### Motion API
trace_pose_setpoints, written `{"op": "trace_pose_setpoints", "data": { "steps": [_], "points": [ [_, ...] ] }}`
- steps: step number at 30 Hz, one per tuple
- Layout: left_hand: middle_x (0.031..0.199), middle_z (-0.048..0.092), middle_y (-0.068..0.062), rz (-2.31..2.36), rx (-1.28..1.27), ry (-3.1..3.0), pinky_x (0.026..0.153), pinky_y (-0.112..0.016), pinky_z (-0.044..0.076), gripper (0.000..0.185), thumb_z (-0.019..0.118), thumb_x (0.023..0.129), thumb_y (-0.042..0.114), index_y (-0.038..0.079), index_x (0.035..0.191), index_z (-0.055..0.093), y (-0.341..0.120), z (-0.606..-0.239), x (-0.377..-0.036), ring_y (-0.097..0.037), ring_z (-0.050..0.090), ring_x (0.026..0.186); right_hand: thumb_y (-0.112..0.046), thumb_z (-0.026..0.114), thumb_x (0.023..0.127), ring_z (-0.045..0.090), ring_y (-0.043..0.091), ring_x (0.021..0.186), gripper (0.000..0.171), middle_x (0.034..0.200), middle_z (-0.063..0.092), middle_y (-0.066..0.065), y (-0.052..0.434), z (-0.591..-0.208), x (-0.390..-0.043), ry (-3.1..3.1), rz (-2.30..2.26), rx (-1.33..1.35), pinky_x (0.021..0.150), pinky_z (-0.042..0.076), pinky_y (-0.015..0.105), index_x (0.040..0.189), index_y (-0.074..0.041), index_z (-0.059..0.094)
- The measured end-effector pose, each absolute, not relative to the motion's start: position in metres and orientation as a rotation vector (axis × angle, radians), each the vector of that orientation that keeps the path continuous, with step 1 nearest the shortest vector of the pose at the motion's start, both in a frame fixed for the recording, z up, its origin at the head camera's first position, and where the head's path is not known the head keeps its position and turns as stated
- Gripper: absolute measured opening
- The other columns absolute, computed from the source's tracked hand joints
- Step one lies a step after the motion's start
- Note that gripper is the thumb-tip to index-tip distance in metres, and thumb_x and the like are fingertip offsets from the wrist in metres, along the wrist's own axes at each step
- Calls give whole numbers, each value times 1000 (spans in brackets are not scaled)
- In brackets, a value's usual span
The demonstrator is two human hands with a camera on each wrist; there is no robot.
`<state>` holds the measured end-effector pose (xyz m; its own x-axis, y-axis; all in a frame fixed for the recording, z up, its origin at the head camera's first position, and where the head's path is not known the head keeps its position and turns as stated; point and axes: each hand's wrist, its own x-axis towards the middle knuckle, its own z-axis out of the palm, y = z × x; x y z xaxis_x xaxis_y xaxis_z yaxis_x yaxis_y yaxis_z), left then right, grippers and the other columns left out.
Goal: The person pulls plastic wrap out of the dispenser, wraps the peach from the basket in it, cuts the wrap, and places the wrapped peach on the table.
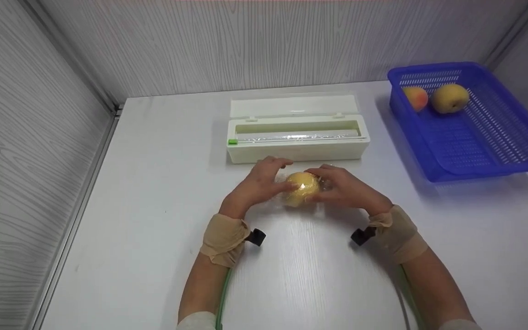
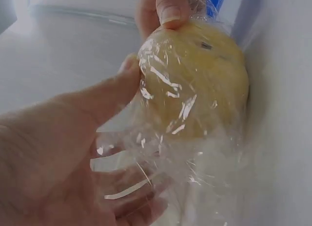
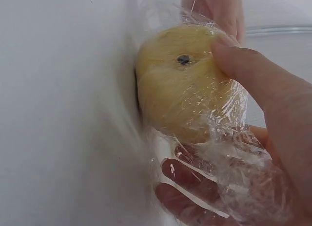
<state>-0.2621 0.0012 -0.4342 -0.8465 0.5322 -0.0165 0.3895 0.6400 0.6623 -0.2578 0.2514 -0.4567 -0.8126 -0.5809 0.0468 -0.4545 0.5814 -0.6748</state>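
Observation:
A yellow peach (image 1: 301,189) sits on the table between both hands, wrapped in clear plastic film (image 2: 195,162). With its thumb and fingers, the right hand (image 1: 344,189) grips the peach from the right. The left hand (image 1: 260,183) lays its thumb against the peach's near left side. Behind the loose film, its other fingers (image 2: 129,187) are spread, apart from the fruit. In the right wrist view, film bunches over the right fingers (image 3: 187,179), and a dark spot shows on the peach (image 3: 175,89).
Just beyond the hands stands a white cling film dispenser (image 1: 298,153), lid raised, with a film roll (image 1: 296,135) inside and a green slider (image 1: 232,142) at its left. A blue basket (image 1: 429,151) on the right contains two more peaches (image 1: 450,98). Walls border the table's back and left.

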Motion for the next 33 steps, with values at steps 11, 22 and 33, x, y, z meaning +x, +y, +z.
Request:
{"op": "trace_pose_setpoints", "data": {
  "steps": [11,22,33],
  "points": [
    [110,64,-13,621,1389,2993,89,-35,54,26,67,91,6,4,117,64,32,-415,-228,-27,62,103,-44,78,82,57,22,90,53,100,65,1,252,-456,-258,2629,-1067,-801,77,46,33,125,-15,67],
    [124,57,-9,451,1407,3045,97,-37,50,51,79,83,25,11,128,57,39,-435,-232,-25,57,117,-42,68,91,46,15,72,30,74,49,-5,253,-460,-263,2612,-1095,-683,66,37,31,96,-13,71],
    [132,58,-7,350,1480,2987,112,-34,41,65,79,84,34,11,137,50,41,-436,-233,-22,54,127,-52,54,95,51,13,66,40,71,55,-6,258,-457,-263,2494,-1101,-553,65,45,29,94,-17,75]
  ]
}}
